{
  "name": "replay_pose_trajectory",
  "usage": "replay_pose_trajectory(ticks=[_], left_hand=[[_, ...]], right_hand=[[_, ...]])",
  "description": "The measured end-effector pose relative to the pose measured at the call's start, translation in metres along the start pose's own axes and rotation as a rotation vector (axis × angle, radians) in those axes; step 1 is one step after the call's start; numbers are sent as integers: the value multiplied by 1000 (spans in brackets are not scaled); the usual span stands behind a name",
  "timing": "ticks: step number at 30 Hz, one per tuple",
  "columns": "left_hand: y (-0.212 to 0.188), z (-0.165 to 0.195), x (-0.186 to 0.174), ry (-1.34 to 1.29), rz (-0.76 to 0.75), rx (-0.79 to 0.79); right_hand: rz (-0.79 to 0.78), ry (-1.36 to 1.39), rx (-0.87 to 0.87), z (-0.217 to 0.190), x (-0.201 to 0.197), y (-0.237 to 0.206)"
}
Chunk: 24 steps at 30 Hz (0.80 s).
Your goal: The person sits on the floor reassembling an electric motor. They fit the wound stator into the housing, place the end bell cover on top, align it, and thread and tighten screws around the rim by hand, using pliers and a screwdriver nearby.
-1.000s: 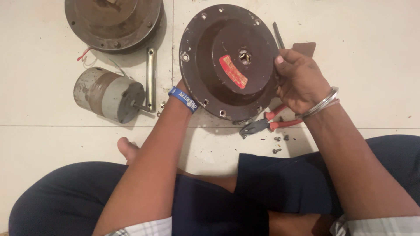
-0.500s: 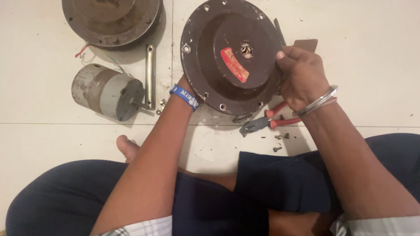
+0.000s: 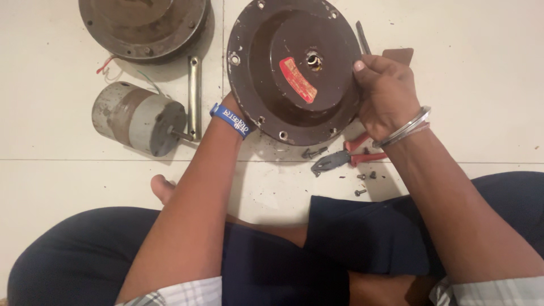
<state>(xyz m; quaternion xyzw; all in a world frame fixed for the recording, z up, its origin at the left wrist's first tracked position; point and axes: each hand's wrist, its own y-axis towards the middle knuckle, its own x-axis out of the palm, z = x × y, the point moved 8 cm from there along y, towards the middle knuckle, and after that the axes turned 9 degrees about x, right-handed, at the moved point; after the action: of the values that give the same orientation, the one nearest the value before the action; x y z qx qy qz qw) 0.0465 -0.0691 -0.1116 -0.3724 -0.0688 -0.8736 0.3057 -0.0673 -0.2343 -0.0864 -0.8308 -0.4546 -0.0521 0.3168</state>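
Observation:
I sit on a tiled floor holding a round dark brown metal motor cover (image 3: 272,51) tilted up in front of me. It has a red sticker and a centre hole. My right hand (image 3: 385,93) grips its right rim, thumb on the face. My left hand (image 3: 229,102) reaches under the cover's lower left edge and is mostly hidden behind it; only the wrist with a blue band shows.
A second round rusty housing (image 3: 141,25) lies at the top left. A grey cylindrical motor core with a shaft (image 3: 139,118) and a metal bar (image 3: 194,96) lie beside it. Red-handled pliers (image 3: 345,158) and loose screws (image 3: 362,184) rest near my right knee.
The cover has been turned slightly in my hands, so the red sticker sits more upright. Both hands kept their grip.

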Motion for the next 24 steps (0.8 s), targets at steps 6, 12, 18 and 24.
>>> replay_pose_trajectory(ticks=[6, 12, 18, 24], left_hand=[[-2, -1, -3, -193, 181, -42], [-3, 11, 12, -86, 148, -28], [-3, 14, 24, -147, 73, -20], [-6, 22, 25, -63, 48, 30]], right_hand=[[21, 10, 19, 0, -3, 1], [-5, -23, -41, -4, -4, 3], [-22, -12, -4, 0, -7, 4], [-24, -7, -4, -1, -6, 3]])
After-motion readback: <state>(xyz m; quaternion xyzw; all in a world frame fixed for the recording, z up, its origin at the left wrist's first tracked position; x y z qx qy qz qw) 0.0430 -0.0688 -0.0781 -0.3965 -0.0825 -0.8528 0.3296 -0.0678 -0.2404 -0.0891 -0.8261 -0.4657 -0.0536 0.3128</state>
